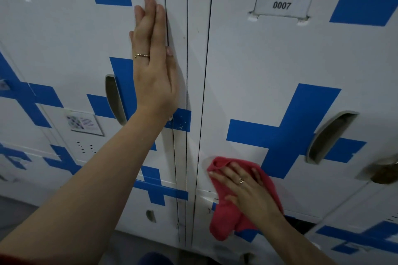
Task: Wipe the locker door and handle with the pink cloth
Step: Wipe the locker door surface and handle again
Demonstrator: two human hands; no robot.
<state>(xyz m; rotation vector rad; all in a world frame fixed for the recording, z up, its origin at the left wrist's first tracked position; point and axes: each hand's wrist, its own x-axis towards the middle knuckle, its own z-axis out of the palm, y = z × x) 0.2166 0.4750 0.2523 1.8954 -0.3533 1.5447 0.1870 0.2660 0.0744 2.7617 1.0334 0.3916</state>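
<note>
Right hand (247, 189) presses the pink cloth (224, 217) flat, fingers spread, on the lower left corner of the locker door (247, 71) labelled 0007, lower centre of frame. Left hand (154, 75) lies open and empty on the neighbouring door, holding nothing. Best to keep the palm flat with overlapping strokes, working rightward to the recessed handle (329, 135), well apart at right and seemingly not yet wiped.
</note>
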